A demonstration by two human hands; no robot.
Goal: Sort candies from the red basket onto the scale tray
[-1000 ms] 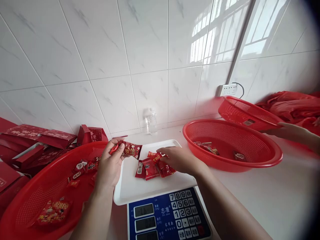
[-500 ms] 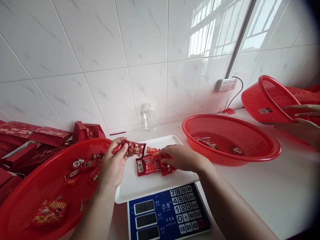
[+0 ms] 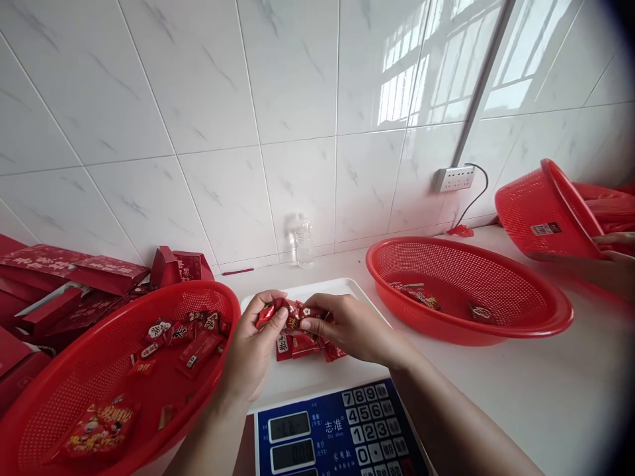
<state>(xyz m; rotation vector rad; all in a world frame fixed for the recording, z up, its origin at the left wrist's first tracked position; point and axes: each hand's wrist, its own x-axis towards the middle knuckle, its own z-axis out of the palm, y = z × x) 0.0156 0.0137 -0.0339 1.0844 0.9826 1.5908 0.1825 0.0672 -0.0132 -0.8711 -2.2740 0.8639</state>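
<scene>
Over the white tray [image 3: 317, 383] of the scale, my left hand [image 3: 260, 340] is closed around red snack packets [image 3: 296, 313]. My right hand [image 3: 350, 327] meets it from the other side, thumb and fingers pinching the same bunch. How many packets are between the hands cannot be made out. Just beneath, more red snack packets [image 3: 301, 346] with white and yellow print lie on the tray, partly covered by my fingers. The blue scale panel [image 3: 335, 426] with keys and displays is in front of the tray.
At left, a red perforated basket [image 3: 64, 360] holds assorted packets; red gift boxes [image 3: 104, 274] pile behind it. A second red basket [image 3: 520, 317] with a few packets is right. Further right, another person's hand [image 3: 615, 271] touches a tilted basket [image 3: 540, 211]. A clear bottle [image 3: 303, 241] stands by the wall.
My right hand has lifted from the packets on the tray and moved up to my left hand. Both now grip the bunch together. The view has shifted slightly.
</scene>
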